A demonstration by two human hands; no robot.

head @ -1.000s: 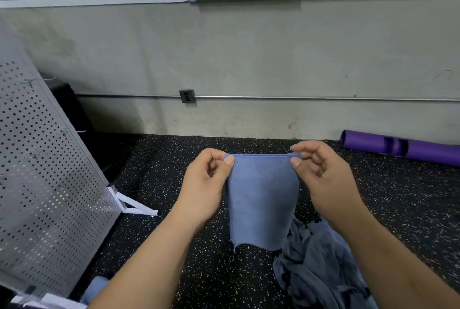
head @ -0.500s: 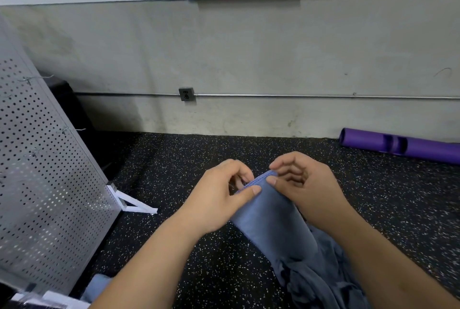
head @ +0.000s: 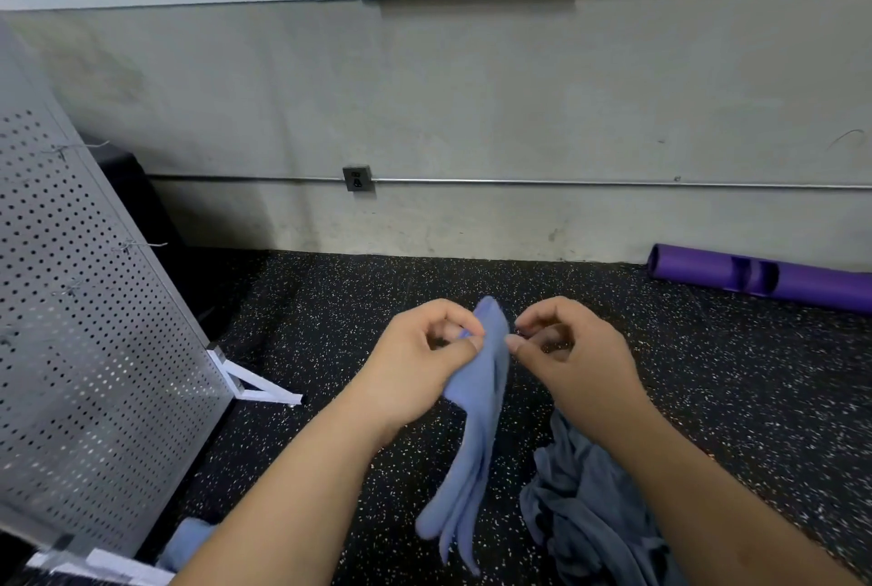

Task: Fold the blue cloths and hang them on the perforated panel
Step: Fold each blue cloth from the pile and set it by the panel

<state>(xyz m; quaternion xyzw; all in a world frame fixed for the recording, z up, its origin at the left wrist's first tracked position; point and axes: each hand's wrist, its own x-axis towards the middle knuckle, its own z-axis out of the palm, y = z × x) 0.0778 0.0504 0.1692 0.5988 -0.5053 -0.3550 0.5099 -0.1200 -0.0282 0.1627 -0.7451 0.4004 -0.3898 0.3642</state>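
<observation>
Two hands meet over a speckled black floor (head: 330, 312) in the head view, with a blue cloth (head: 483, 401) between them. The left hand (head: 420, 366) pinches the cloth's upper edge between its thumb and curled fingers. The fabric hangs from that grip in long narrow folds, and its lower end dangles between the two forearms; whether it reaches the floor cannot be told. The right hand (head: 578, 361) sits just beside the cloth on the other side, fingers curled and thumb tip touching the fabric's edge. Whether it actually grips the cloth cannot be told. Below the right forearm, a pile (head: 590, 510) of grey-blue cloths lies crumpled on the floor. Well to the left of the left hand stands the perforated panel (head: 85, 349), tilted on white feet, with wire hooks (head: 139, 246) sticking out of it. A small blue bundle (head: 188, 540) lies near the panel's foot, under the left forearm. Far beyond the right hand, a purple roller (head: 778, 283) lies along the wall (head: 519, 90). The wall carries an outlet (head: 357, 178) straight ahead of the hands.
</observation>
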